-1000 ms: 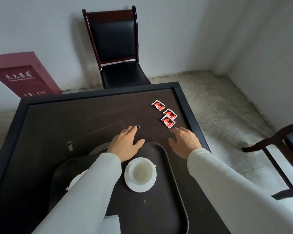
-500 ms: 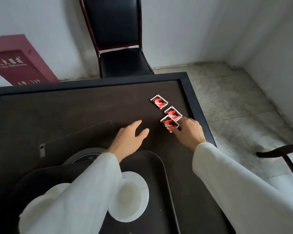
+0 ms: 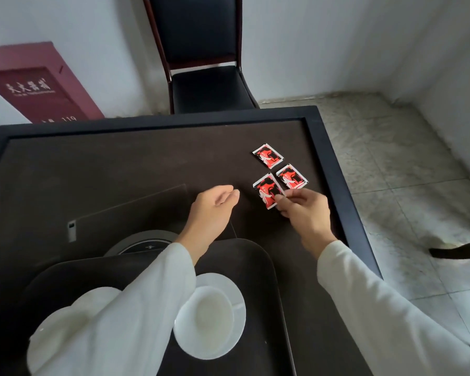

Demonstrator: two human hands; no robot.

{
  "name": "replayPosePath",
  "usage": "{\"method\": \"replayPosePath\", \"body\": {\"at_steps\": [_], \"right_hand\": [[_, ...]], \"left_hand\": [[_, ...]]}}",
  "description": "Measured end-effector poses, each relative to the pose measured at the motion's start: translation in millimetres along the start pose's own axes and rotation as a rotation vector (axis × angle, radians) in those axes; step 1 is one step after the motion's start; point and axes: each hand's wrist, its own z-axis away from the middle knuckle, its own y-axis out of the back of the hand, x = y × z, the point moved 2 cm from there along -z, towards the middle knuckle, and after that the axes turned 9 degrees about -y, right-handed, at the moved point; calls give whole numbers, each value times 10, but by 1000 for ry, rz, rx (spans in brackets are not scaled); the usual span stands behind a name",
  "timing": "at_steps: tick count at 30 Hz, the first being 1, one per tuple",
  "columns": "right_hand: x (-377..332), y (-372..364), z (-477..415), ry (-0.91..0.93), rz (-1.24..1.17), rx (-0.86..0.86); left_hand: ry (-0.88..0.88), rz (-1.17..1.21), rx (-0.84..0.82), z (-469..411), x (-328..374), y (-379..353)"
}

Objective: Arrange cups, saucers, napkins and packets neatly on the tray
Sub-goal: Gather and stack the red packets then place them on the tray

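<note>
Three red-and-black packets lie near the table's right edge. My right hand [image 3: 305,211] pinches the nearest packet [image 3: 266,189] between thumb and fingers and tilts it off the table. The other two packets [image 3: 291,177] [image 3: 268,156] lie flat beyond it. My left hand [image 3: 212,210] hovers over the table to the left, fingers loosely apart, holding nothing. A dark tray [image 3: 258,256] sits in front of me with a white cup [image 3: 210,314] on a white saucer [image 3: 235,291]. A second white saucer [image 3: 63,327] lies on the tray's left, partly hidden by my sleeve.
The dark table [image 3: 120,164] has a raised black rim. A round grey disc [image 3: 144,240] sits behind the tray. A black chair [image 3: 204,63] stands beyond the far edge, a red cabinet [image 3: 33,85] at the back left, and another chair's arm [image 3: 459,252] at the right.
My right hand reached forward to the nearest packet, closed on it and lifted its edge. My left hand moved forward past the tray's rim. The camera tilted nearer the table.
</note>
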Motion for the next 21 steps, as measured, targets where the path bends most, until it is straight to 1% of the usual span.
{"method": "replayPosePath", "body": {"at_steps": [3, 5, 7, 11, 14, 18, 21], "right_hand": [[5, -178, 232, -89, -258, -175], [8, -283, 365, -115, -314, -245], [-1, -362, 458, -103, -284, -277], [-88, -440, 551, -31, -173, -320], [-118, -436, 562, 21, -123, -313], [-120, -404, 540, 86, -42, -306], [-168, -364, 467, 151, 31, -338]], "left_hand": [[176, 390, 18, 2, 121, -33], [212, 515, 21, 4, 196, -31], [220, 538, 48, 0, 235, -18], [273, 453, 121, -13, 242, 14], [258, 457, 83, 14, 199, 25], [178, 561, -39, 82, 178, 46], [159, 615, -48, 60, 173, 88]]}}
